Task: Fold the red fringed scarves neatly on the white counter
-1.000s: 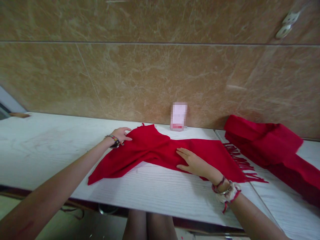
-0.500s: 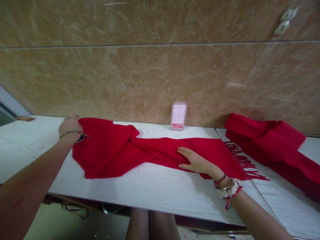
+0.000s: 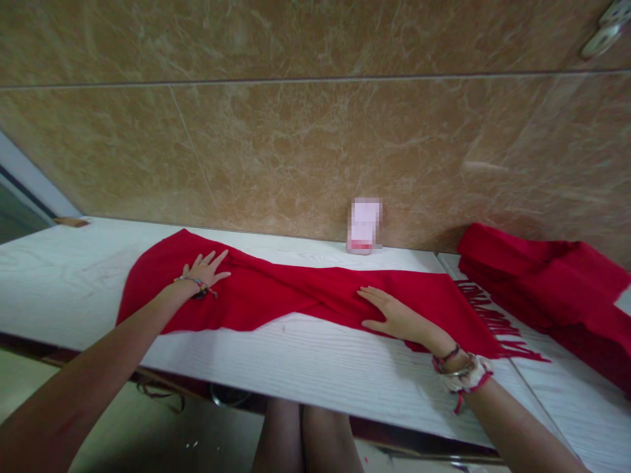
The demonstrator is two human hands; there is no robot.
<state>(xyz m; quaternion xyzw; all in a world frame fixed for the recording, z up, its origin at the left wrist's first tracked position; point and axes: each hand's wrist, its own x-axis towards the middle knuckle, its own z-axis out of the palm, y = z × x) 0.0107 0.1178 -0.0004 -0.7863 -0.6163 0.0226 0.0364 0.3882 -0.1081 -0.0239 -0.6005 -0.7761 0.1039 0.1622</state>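
**A long red fabric cloth with one fringed end (image 3: 246,282) is drawn out leftward and pressed under two bare hands**

The cloth is laid along a white wood-grain tabletop (image 3: 296,381), in front of a wall of glossy tan marbled tile (image 3: 315,151). Half a second ago its left end was being pulled outward by the left hand (image 3: 204,269); now that end is reached farther left, and the hand has been brought back onto the cloth, palm down. The left fingers are spread wide, with nothing pinched between them. The right hand (image 3: 389,315) has been kept on the right half, flat, its fingers close together and the thumb held apart; nothing is gripped there either. The spreading appears well advanced but unfinished, since a slanting fold is left across the narrowed middle, between the hands.

The long axis is run left to right, roughly parallel to the wall, with the right end set slightly nearer the person. The red fringe (image 3: 482,314) is pointed to the right, towards a second, loosely folded red cloth (image 3: 542,276). The left end is broader, and a corner of it is pointed towards the wall. Behind the cloth, a pale pink rectangular object, blurred by pixelation (image 3: 363,226), is propped against the tile.
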